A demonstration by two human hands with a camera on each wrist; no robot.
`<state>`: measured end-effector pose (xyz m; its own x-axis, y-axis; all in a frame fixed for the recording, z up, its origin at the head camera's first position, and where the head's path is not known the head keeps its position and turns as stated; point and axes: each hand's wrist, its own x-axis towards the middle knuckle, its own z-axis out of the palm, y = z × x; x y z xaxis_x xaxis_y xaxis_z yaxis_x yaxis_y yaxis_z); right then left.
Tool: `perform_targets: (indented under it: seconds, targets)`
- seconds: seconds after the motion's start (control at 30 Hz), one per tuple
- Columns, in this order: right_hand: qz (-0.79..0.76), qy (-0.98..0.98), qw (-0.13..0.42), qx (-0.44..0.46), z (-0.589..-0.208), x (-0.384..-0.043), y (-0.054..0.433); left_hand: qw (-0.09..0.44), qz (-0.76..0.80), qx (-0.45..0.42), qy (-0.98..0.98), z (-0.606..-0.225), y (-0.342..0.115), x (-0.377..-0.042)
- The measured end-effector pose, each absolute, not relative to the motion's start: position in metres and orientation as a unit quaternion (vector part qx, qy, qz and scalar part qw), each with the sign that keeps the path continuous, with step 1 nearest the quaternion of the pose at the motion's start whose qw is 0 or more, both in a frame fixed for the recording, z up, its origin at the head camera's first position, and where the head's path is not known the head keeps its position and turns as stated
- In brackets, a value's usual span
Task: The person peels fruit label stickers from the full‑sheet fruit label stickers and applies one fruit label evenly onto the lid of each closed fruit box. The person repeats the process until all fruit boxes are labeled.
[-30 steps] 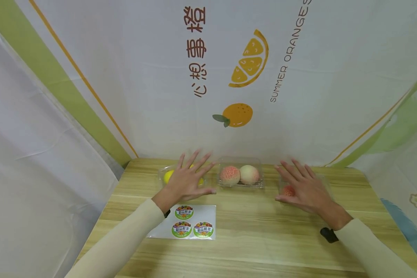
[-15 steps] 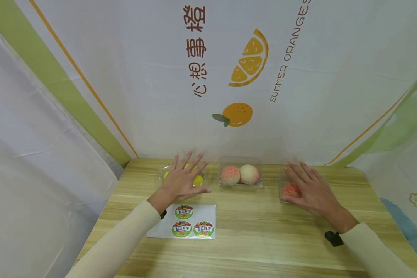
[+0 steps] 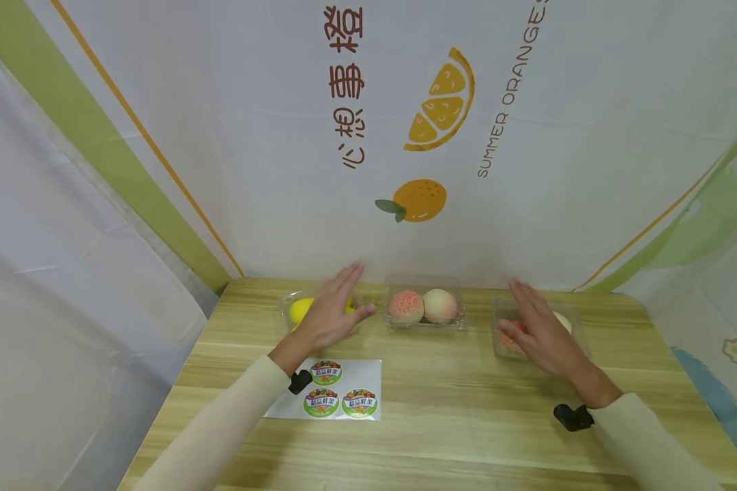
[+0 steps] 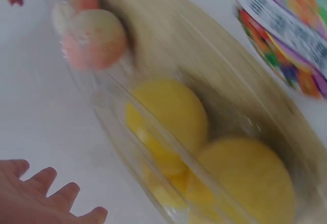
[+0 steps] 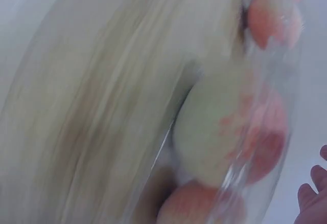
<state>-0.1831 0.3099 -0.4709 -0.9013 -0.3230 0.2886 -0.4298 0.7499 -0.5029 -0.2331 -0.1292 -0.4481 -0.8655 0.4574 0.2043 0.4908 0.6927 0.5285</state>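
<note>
In the head view my left hand (image 3: 330, 319) hovers over or rests on a clear plastic box (image 3: 284, 315) of yellow fruits (image 3: 301, 310), fingers straight and close together, thumb out to the right. Whether it touches the box cannot be told. My right hand (image 3: 543, 335) is likewise straight-fingered over a second clear box (image 3: 499, 307) of peaches (image 3: 508, 341), partly covering it. A third clear box (image 3: 424, 283) with peaches (image 3: 440, 306) sits between the hands. Fingertips show at the edges of both wrist views, beside the boxes, gripping nothing.
A white sheet (image 3: 371, 372) with three round fruit stickers (image 3: 359, 403) lies on the wooden table (image 3: 442, 436), below and partly behind the left wrist. A white printed cloth (image 3: 282, 170) hangs at the table's back edge, with more cloth on both sides.
Both hands have turned from flat with spread fingers to tilted with fingers together. The right hand first shifted right, uncovering more of the peach. Boxes and sheet stay put.
</note>
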Motion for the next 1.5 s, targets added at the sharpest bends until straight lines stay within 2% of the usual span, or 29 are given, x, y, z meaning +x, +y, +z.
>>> perform_targets:
  seconds: [0.17, 0.37, 0.53, 0.77, 1.03, 1.23, 1.5]
  targets:
    - [0.381, -0.903, 0.076, 0.181, -0.466, -0.186, 0.295, -0.012, -0.421, -0.211, -0.882, -0.443, -0.118, -0.228]
    - [0.456, -0.869, 0.081, 0.174, -0.467, -0.190, 0.276, -0.059, -0.531, -0.165, -0.829, -0.443, -0.102, -0.224]
    - [0.508, -0.850, 0.068, 0.124, -0.464, -0.191, 0.260, -0.088, -0.586, -0.128, -0.796, -0.447, -0.090, -0.222]
    - [0.502, -0.862, 0.048, 0.047, -0.465, -0.196, 0.241, -0.092, -0.625, -0.093, -0.769, -0.455, -0.075, -0.221]
    - [0.480, -0.875, 0.043, 0.053, -0.475, -0.197, 0.226, -0.099, -0.650, -0.072, -0.750, -0.466, -0.063, -0.221]
    - [0.485, -0.870, 0.070, 0.059, -0.483, -0.200, 0.215, -0.105, -0.658, -0.065, -0.743, -0.470, -0.055, -0.216]
    - [0.478, -0.876, 0.054, 0.004, -0.488, -0.201, 0.202, -0.097, -0.654, -0.044, -0.749, -0.476, -0.047, -0.214]
